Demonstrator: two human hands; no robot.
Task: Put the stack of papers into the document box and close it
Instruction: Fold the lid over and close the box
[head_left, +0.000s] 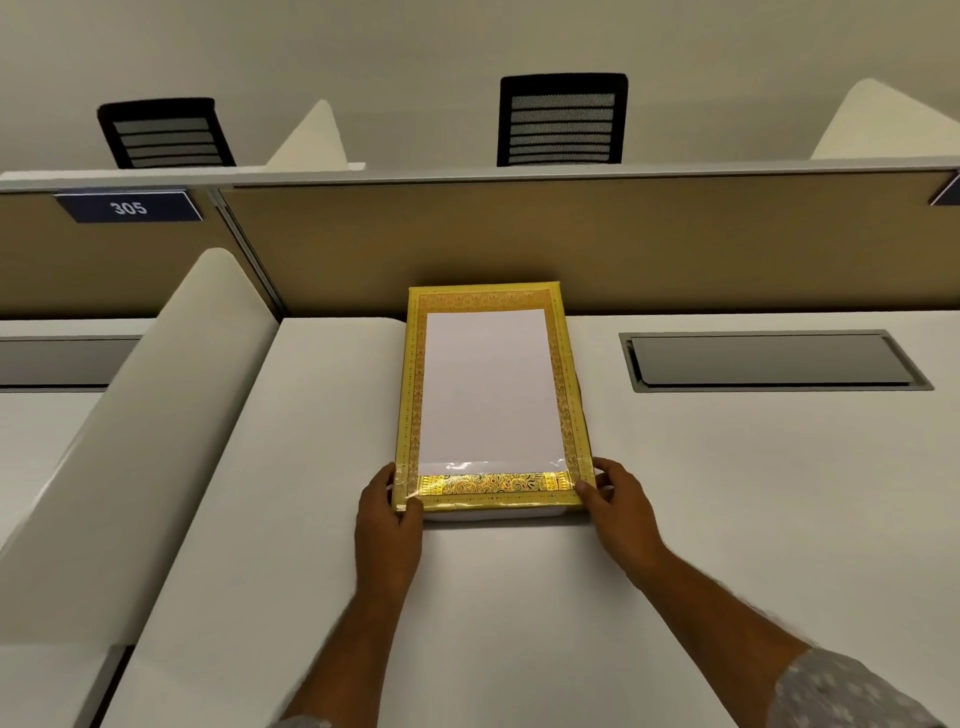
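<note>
While closed: document box (491, 400) between hands (388, 512).

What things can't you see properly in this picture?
- Head view: inside of the gold box is hidden by its lid and window.
- How many papers is unknown; only the top sheet shows.
- Fingers of left hand and right hand are partly hidden behind the box's corners.
- Chairs are cut off by the divider.

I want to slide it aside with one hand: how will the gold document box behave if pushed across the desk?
The gold document box lies flat and broad on the smooth white desk, so it will probably slide rather than tip. Its glossy wrapping looks slippery. Pushed at one corner it may pivot; both hands now grip its near corners.
</note>
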